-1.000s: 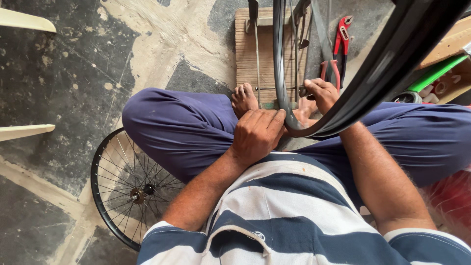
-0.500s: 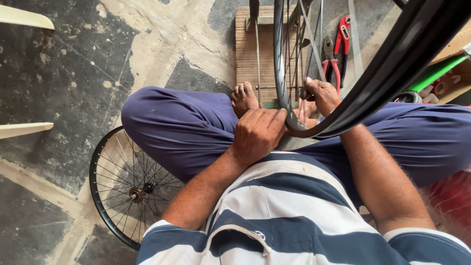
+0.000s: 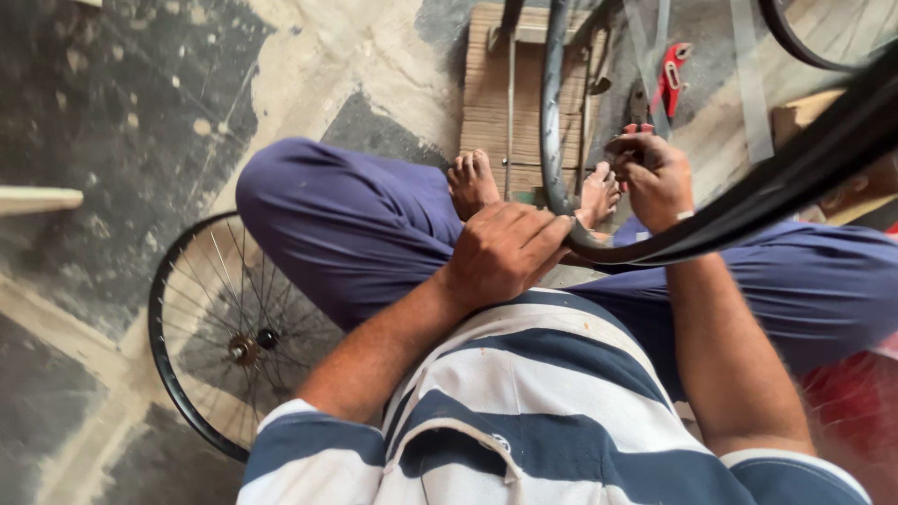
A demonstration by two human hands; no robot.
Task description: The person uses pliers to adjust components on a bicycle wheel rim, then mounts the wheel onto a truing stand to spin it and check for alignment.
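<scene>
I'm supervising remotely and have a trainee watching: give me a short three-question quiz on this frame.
1. True or false: the left hand grips the upright wheel rim.
2. Where does the spare spoked wheel lie? A) flat on the floor beside the left knee B) on the cardboard C) leaning on a wall
3. What red tool lies on the floor beyond the right hand?

Key: 1 true. 2 A. 3 red-handled pliers; what the right hand pinches at the rim cannot be made out.
</scene>
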